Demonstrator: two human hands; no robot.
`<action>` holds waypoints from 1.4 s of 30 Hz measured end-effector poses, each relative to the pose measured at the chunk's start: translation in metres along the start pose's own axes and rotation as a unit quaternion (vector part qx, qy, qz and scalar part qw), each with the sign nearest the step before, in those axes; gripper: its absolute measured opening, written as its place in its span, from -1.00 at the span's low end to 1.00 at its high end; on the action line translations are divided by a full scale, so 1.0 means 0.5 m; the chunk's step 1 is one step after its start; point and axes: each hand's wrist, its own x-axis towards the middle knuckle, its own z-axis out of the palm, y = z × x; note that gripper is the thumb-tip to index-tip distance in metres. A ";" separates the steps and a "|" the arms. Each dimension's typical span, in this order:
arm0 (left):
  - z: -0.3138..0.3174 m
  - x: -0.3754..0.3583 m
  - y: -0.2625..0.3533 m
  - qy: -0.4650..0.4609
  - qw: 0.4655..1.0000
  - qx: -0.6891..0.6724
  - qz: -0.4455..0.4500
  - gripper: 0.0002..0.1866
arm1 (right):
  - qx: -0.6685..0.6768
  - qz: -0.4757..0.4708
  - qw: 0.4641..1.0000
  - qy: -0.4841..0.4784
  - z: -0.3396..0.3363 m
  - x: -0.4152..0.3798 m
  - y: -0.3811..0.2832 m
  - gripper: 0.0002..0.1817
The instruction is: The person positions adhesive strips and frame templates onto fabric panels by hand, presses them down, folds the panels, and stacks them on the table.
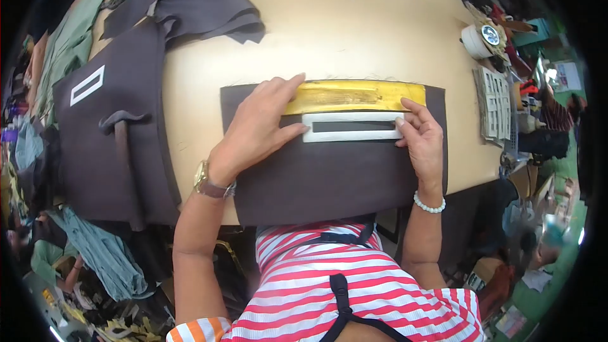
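A dark fabric panel (329,183) lies flat on the table in front of me. Along its upper part sits a yellow strip (361,96) with brown stains. Just below the strip is a white rectangular frame (351,136) with a long slot showing dark fabric. My left hand (263,117) has its fingers apart, with fingertips on the yellow strip's left end and the thumb at the frame's left end. My right hand (421,133) pinches the frame's right end between thumb and fingers.
At the left, a hammer (126,164) and a small white frame (87,86) lie on dark fabric (142,63). More dark pieces (202,9) lie at the back. A white tape roll (475,42) and a stack of slotted pieces (494,104) are at the right.
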 end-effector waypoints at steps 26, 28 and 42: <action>0.009 -0.002 0.011 -0.004 1.000 -0.001 -0.017 -0.22 | -0.101 -0.074 0.988 0.091 -0.009 -0.008 0.014 -0.53; 0.009 -0.001 0.011 -0.003 1.000 0.021 -0.010 -0.22 | -0.127 -0.093 0.983 0.098 -0.006 -0.010 0.014 -0.61; 0.062 -0.077 0.031 0.040 0.954 0.252 0.159 -0.57 | -0.371 -0.379 0.835 0.149 0.034 -0.027 0.010 -0.88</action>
